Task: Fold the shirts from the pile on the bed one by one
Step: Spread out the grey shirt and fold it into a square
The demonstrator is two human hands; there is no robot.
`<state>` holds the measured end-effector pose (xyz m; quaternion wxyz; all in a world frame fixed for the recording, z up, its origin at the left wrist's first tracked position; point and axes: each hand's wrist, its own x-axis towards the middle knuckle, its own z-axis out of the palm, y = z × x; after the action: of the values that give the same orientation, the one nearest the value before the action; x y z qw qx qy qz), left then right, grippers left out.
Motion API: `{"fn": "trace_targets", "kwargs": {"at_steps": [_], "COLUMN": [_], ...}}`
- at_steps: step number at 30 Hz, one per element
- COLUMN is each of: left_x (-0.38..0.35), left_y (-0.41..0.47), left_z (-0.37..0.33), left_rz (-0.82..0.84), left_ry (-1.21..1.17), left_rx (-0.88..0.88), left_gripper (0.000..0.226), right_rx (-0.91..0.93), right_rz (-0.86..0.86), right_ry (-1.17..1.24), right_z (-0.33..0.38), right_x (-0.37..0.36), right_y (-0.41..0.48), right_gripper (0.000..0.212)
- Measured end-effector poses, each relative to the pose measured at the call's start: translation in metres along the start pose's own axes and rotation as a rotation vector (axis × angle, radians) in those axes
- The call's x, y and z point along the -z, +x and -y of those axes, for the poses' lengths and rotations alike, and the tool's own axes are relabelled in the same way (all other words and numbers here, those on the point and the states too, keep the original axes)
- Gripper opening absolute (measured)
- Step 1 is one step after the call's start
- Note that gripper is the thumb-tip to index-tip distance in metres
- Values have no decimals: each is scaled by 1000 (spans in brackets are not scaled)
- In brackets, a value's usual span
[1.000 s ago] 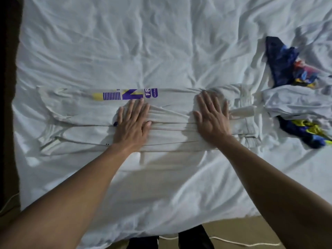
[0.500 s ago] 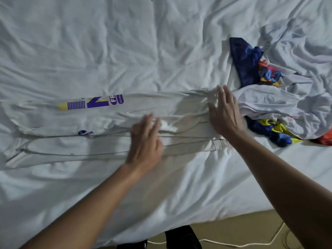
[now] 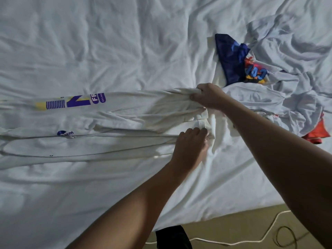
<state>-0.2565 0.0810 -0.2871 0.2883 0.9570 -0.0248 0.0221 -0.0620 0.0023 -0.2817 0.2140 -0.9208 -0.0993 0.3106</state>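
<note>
Now: both your hands hold the right end of the white shirt [image 3: 125, 119].
Shirt lies long and narrow across the bed [image 3: 125, 42], folded lengthwise, purple-and-yellow print on its far strip. Your right hand [image 3: 209, 97] is clenched round bunched cloth at the shirt's far right corner. Your left hand [image 3: 190, 146] has fingers curled over the shirt's near right corner, pinching the hem. Pile [image 3: 269, 97] sits just right of the shirt's end: white, blue, orange pieces. 1 pale cable [image 3: 230, 244] on the floor, nearer you than the shirt.
</note>
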Motion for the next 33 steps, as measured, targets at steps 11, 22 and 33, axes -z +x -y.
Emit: {"fn": "trace_targets", "kwargs": {"at_steps": [11, 22, 33], "left_x": [141, 203, 191], "left_y": [-57, -135, -153], "left_z": [20, 164, 229], "left_rz": [-169, -334, -203], "left_ry": [-564, -455, -637], "left_rx": [672, 1107, 1237], "left_gripper": [15, 13, 33], "right_rx": [9, 93, 302], "right_rz": [-34, 32, -52], "right_ry": [529, 333, 32], "right_z": [134, 307, 300], "right_x": [7, -128, -172], "right_y": [-21, -3, 2], "right_gripper": [10, 19, 31]}}
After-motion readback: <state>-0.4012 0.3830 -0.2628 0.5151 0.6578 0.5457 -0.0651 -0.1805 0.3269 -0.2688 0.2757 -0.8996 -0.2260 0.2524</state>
